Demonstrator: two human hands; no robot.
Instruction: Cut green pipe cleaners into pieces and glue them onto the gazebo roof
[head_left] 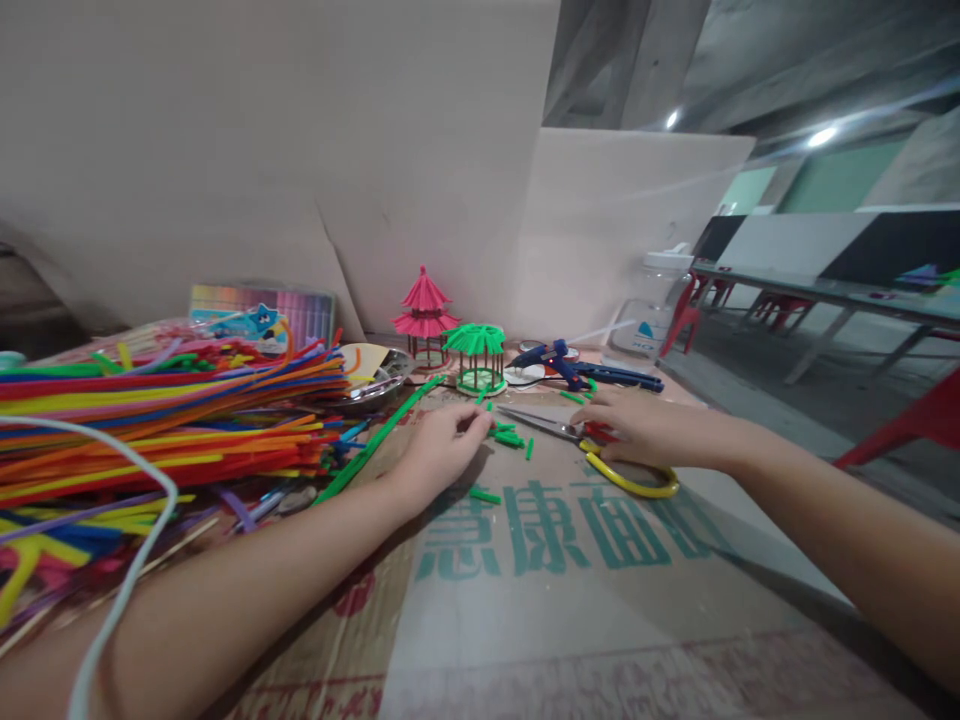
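Observation:
My left hand (444, 448) is closed in a pinch, with a short piece of green pipe cleaner (482, 397) at its fingertips. To its right, my right hand (634, 425) has its fingers curled over the handles of a pair of scissors (628, 474) with yellow grips. The blades point left toward my left hand and look slightly apart. Several cut green pieces (509, 437) lie between the hands on the cardboard. Just beyond stands a small pavilion model (478, 345) with a green fuzzy roof on brown posts. A pink tiered pavilion (423, 305) is behind it.
Bundles of coloured pipe cleaners (187, 400) fill the left side, crossed by a white cable (142, 465). A marker set (262, 318) stands behind them. A blue glue gun (551, 360) and a clear bottle (651, 310) are at the back right. Printed cardboard (570, 620) covers the table.

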